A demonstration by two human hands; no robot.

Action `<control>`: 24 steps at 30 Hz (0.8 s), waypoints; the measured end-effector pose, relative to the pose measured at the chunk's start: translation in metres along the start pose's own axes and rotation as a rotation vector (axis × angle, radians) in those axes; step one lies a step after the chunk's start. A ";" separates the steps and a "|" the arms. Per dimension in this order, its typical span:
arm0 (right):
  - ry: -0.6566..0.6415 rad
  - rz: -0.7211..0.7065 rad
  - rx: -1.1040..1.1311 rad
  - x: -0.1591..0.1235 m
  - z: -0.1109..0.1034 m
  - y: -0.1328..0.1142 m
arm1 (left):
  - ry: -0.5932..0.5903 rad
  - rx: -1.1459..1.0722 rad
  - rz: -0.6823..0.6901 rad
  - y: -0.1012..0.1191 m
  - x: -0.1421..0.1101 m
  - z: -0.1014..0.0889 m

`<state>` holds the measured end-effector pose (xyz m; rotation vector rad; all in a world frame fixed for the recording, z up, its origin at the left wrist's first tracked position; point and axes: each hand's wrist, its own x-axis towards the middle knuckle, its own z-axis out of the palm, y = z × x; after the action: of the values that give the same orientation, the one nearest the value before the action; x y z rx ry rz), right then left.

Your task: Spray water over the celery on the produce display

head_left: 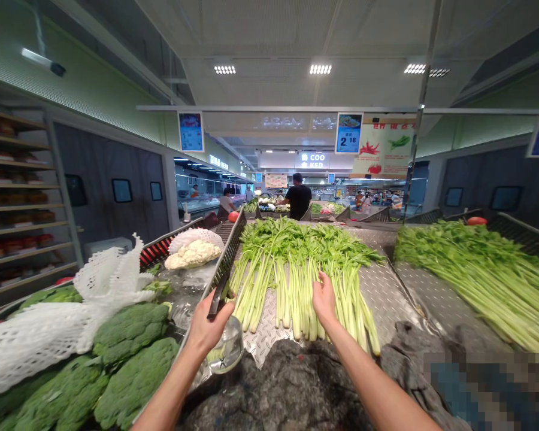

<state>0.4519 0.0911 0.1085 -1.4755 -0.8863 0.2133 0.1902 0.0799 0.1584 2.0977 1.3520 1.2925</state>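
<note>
My left hand (207, 323) is closed around a black flat piece (217, 298) at the near end of the black slatted divider (227, 254); whether the two are joined I cannot tell. Just below that hand sits a clear round container (228, 350). Leafy celery (296, 281) lies in a row on the metal tread-plate shelf (263, 344), leaves away from me and pale stalk ends nearest. My right hand (324, 299) rests at the celery stalks right of the middle, fingers extended and partly hidden from view. I see no stalk held in it.
Left of the divider are broccoli heads (130, 329), white foam netting (103, 287) and a wrapped cauliflower (193, 251). Dark crumpled cloth (291, 383) covers the near edge. A mirror (471, 287) on the right reflects the celery. A person in black (299, 197) stands beyond the display.
</note>
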 end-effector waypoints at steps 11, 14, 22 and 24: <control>-0.035 -0.021 0.005 -0.001 0.003 -0.005 | -0.035 0.055 -0.008 0.009 -0.002 -0.003; -0.047 -0.006 0.010 0.003 -0.001 -0.014 | -0.023 0.056 0.012 0.009 0.001 -0.001; 0.382 -0.044 0.050 0.048 -0.065 -0.049 | 0.020 0.037 -0.007 0.006 0.002 0.004; 0.310 -0.055 0.050 0.034 -0.062 -0.048 | 0.022 0.049 -0.022 0.006 0.001 0.010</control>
<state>0.4953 0.0582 0.1745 -1.3895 -0.6640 -0.0345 0.2014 0.0798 0.1578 2.1008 1.4256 1.2904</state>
